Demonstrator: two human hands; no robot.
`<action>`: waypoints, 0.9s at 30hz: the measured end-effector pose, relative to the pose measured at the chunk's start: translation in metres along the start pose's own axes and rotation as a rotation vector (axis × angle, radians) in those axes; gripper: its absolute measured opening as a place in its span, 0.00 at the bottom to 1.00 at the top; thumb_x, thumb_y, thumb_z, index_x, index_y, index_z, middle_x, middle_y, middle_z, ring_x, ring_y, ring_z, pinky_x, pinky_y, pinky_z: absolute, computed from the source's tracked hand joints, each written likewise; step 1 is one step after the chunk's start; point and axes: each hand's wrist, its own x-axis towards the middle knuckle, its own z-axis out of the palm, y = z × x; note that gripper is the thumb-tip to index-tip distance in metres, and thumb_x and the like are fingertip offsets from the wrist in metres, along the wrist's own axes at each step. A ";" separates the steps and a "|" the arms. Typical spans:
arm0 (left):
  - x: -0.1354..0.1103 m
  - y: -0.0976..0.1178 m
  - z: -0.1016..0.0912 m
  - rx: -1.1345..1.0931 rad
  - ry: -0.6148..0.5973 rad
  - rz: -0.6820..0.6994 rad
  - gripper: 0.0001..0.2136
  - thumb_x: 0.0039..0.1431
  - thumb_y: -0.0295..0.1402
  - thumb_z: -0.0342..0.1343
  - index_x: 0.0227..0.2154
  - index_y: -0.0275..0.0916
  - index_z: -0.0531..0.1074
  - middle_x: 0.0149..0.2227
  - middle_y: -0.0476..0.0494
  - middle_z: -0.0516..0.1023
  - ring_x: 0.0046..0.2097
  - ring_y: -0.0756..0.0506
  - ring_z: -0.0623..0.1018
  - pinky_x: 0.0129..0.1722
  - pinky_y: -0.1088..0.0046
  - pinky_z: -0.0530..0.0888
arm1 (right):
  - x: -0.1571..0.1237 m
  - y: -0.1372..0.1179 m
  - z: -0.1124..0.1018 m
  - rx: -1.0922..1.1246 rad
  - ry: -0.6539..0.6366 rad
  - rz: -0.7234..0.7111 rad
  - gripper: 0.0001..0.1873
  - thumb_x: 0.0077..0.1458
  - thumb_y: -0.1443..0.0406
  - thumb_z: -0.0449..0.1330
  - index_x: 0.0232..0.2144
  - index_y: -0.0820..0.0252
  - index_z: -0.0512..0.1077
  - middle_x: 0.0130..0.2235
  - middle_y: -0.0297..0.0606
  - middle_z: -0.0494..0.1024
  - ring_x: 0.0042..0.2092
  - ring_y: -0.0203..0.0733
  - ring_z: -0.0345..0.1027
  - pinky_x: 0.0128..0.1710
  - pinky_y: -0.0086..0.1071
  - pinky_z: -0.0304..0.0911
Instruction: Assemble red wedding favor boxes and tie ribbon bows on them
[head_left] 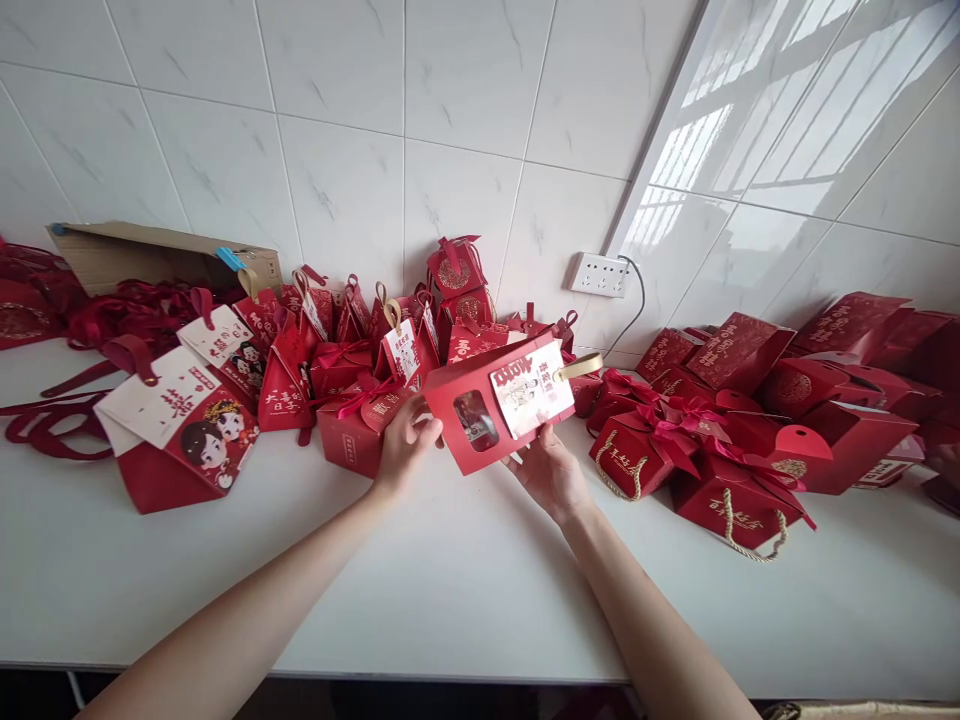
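A red gift box (450, 385) with a small dark window is held tilted above the table. Its white printed tag (534, 390) has a gold loop (582, 366) sticking out to the right. My right hand (553, 478) grips the box from below, thumb on the near side and fingers partly hidden beneath. At the box's left end, the curled fingers and thumb of my left hand (405, 440) close on its edge. Just behind my left hand stands another red box (349, 435) with a ribbon.
Larger red-and-white boxes (180, 430) stand at left, near loose dark-red ribbons (135, 315) and an open cardboard carton (169, 258). Many red boxes with rope handles (742, 490) crowd the right. A power strip (598, 275) is on the tiled wall.
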 end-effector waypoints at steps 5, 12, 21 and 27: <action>-0.006 -0.006 -0.004 0.183 -0.069 0.366 0.27 0.46 0.41 0.59 0.51 0.44 0.64 0.45 0.42 0.74 0.30 0.48 0.75 0.31 0.70 0.75 | 0.002 -0.001 -0.004 0.037 -0.013 -0.042 0.19 0.37 0.58 0.73 0.33 0.49 0.73 0.40 0.25 0.78 0.41 0.37 0.70 0.42 0.32 0.68; -0.008 -0.006 -0.005 0.290 -0.127 0.672 0.32 0.43 0.35 0.60 0.55 0.42 0.61 0.48 0.38 0.71 0.27 0.51 0.75 0.28 0.72 0.76 | 0.005 0.000 -0.011 0.016 -0.058 -0.082 0.14 0.39 0.66 0.70 0.29 0.52 0.71 0.38 0.27 0.78 0.39 0.37 0.69 0.41 0.33 0.67; -0.003 -0.001 0.000 -0.025 -0.032 0.031 0.25 0.46 0.46 0.57 0.46 0.43 0.60 0.31 0.49 0.73 0.22 0.52 0.70 0.16 0.78 0.66 | -0.001 -0.002 0.000 -0.057 -0.040 -0.057 0.22 0.38 0.50 0.71 0.35 0.52 0.73 0.37 0.32 0.78 0.34 0.37 0.68 0.35 0.32 0.67; 0.003 -0.006 0.004 -0.112 0.007 -0.370 0.17 0.54 0.50 0.49 0.30 0.39 0.62 0.22 0.53 0.68 0.17 0.53 0.66 0.14 0.79 0.60 | 0.003 0.007 0.002 -0.281 0.099 -0.138 0.22 0.43 0.49 0.67 0.29 0.61 0.73 0.26 0.35 0.75 0.25 0.33 0.64 0.27 0.28 0.64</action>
